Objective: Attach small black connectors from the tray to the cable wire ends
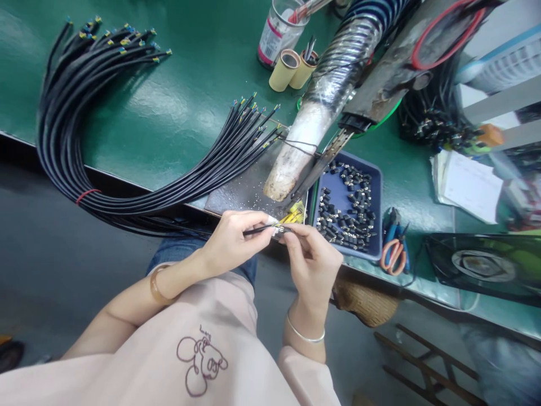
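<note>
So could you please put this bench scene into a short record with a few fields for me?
left hand: left hand pinches a thin black cable near its end
right hand: right hand pinches the cable's tip, meeting the left fingers
cable bundle: black cables loop off the green table, tied with a red band
tray: blue tray of small black parts, right of the hands
tools: orange-handled scissors beside the tray
back of table: cardboard tubes and a clear jar
</note>
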{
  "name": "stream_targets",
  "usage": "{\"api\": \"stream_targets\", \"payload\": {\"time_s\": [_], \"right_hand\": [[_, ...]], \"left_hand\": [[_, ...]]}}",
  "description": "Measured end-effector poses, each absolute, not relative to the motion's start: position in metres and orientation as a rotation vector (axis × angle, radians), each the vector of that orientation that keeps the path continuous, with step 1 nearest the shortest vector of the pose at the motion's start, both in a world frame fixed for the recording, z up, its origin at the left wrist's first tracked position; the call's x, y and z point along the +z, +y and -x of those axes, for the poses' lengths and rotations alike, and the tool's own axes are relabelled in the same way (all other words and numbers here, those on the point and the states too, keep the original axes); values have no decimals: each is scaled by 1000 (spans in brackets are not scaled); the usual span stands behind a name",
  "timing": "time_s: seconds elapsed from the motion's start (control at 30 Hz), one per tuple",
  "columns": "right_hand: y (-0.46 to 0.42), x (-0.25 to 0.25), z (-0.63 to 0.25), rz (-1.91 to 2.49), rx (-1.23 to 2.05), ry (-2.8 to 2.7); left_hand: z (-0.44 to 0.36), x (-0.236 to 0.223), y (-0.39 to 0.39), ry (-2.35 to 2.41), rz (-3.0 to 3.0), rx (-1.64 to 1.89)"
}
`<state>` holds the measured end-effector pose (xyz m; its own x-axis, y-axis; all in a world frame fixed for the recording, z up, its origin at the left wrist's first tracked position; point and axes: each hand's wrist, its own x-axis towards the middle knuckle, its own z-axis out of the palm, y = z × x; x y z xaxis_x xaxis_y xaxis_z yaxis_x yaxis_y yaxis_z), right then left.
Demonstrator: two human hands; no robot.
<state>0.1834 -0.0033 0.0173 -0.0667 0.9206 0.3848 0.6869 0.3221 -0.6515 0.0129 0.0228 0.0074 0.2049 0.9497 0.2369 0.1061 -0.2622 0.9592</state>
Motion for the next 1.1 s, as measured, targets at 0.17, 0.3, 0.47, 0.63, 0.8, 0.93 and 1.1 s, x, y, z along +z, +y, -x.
{"api": "stream_targets", "payload": {"time_s": [0.17,0.3,0.47,0.63,0.8,0.93,1.1], "right_hand": [[-3,17,-182,1424,331,-1839],[-3,17,-183,1402,286,-1867],[-3,16,-188,1349,139,-1976],[-4,16,-191,1404,102,-1799],[-2,18,-183,1134,-84,-1283],[-5,13,-179,1271,20,-1403],[-1,5,-176,1247,-31,-1738]], "left_hand": [[-15,6,23,1041,-1539,1154],[-15,5,22,999,-1405,1085],[-15,4,24,965,-1305,1060],[-16,5,27,928,-1180,1038],[-19,4,30,1008,-1173,1069],[-21,5,31,1013,-1165,1098],[-23,7,33,1023,-1142,1101]]}}
